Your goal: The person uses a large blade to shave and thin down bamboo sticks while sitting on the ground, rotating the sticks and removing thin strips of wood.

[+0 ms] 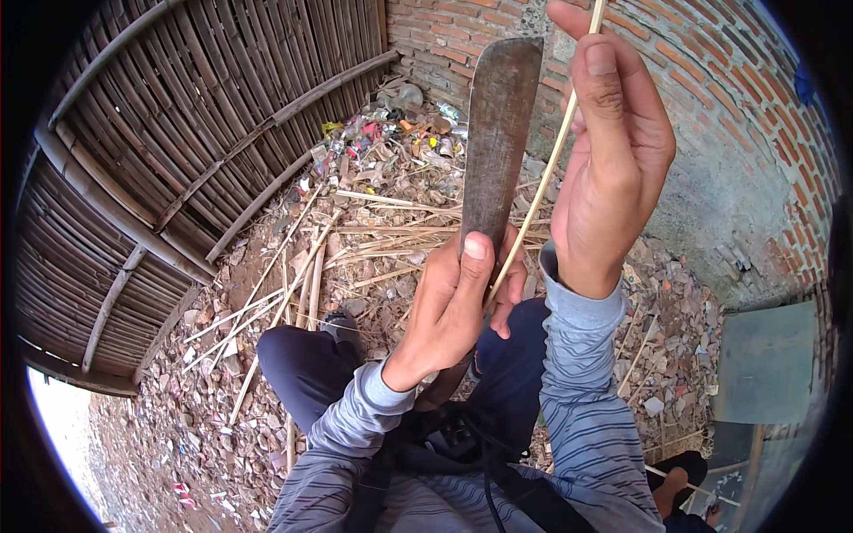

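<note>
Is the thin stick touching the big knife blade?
Touching. In the head view the thin bamboo stick lies against the edge of the knife blade just above the left hand, while the right hand pinches it higher up.

Hemmed in: bamboo fence (178,133) left, brick wall (711,107) right and far. Between hands (458,302), only blade (498,133) and thin stick (542,178), nearly touching. Ground ahead cluttered with bamboo strips (293,284), rubble (675,355), rubbish heap (391,133) far. Knees (302,364) block near space.
</note>
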`<action>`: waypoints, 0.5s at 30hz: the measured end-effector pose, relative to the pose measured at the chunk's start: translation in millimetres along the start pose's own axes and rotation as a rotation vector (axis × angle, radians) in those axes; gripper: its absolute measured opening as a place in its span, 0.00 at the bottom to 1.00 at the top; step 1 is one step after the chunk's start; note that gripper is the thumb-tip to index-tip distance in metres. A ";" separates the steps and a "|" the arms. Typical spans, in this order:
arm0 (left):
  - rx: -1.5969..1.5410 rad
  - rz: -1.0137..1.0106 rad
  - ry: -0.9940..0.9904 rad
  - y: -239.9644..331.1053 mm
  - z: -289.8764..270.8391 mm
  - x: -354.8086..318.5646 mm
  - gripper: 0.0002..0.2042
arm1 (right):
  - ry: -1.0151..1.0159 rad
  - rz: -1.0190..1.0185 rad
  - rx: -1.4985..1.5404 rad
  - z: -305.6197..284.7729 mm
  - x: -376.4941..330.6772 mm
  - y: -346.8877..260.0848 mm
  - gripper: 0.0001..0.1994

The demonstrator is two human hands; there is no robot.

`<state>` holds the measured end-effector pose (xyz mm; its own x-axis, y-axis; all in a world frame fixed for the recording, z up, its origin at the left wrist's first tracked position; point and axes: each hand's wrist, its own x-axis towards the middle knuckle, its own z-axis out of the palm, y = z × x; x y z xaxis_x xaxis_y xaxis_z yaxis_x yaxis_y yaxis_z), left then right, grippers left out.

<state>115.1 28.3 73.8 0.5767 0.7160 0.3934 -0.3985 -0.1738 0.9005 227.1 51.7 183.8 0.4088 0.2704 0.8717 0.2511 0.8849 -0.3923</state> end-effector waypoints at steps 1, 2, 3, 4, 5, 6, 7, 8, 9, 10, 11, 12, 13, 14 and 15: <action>0.011 -0.006 0.011 -1.7 -0.8 0.1 0.35 | 0.013 -0.006 0.005 2.0 -2.6 -0.5 0.14; -0.006 -0.036 0.025 -1.3 -1.2 -0.7 0.35 | 0.024 -0.012 0.013 4.9 -4.5 -2.2 0.13; -0.024 -0.066 0.039 -0.4 -1.7 -1.8 0.35 | 0.037 0.011 0.017 6.5 -7.2 -5.0 0.14; -0.044 -0.095 0.049 0.0 -1.2 -2.5 0.35 | 0.050 0.032 0.018 7.2 -9.5 -8.4 0.14; -0.048 -0.078 0.057 -0.3 0.1 -3.4 0.35 | -0.016 0.048 0.067 0.8 -8.6 -12.1 0.14; -0.052 -0.062 0.065 -0.9 2.2 -4.9 0.35 | -0.043 0.062 0.082 -0.6 -8.7 -12.5 0.14; -0.056 -0.045 0.072 -1.6 4.7 -6.4 0.35 | -0.070 0.077 0.096 -2.4 -8.9 -12.9 0.14; -0.070 -0.045 0.096 -1.8 9.0 -8.5 0.34 | -0.058 0.091 0.075 0.1 -10.3 -10.0 0.15; -0.085 -0.044 0.120 -1.1 14.5 -10.9 0.34 | -0.047 0.101 0.054 1.8 -10.2 -9.0 0.15; -0.100 -0.044 0.145 -0.1 17.3 -12.2 0.33 | -0.037 0.112 0.034 3.3 -10.1 -7.4 0.15; -0.086 -0.055 0.146 1.9 17.1 -12.4 0.32 | -0.027 0.124 0.014 5.4 -10.2 -5.6 0.14; -0.072 -0.066 0.147 4.4 15.7 -12.4 0.32 | -0.005 0.132 0.098 5.2 -11.0 -4.7 0.14; -0.058 -0.077 0.147 6.9 14.8 -12.4 0.31 | 0.008 0.128 0.093 6.2 -11.6 -4.9 0.14; -0.043 -0.076 0.133 8.7 13.6 -12.1 0.30 | 0.020 0.121 0.088 7.8 -11.8 -5.1 0.14; -0.029 -0.075 0.119 10.3 12.3 -11.5 0.30 | 0.023 0.101 -0.004 11.8 -12.3 -5.7 0.14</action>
<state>113.1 10.0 80.8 0.5178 0.8015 0.2992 -0.3789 -0.0987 0.9201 210.2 47.8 178.7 0.4521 0.3492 0.8208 0.2116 0.8519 -0.4790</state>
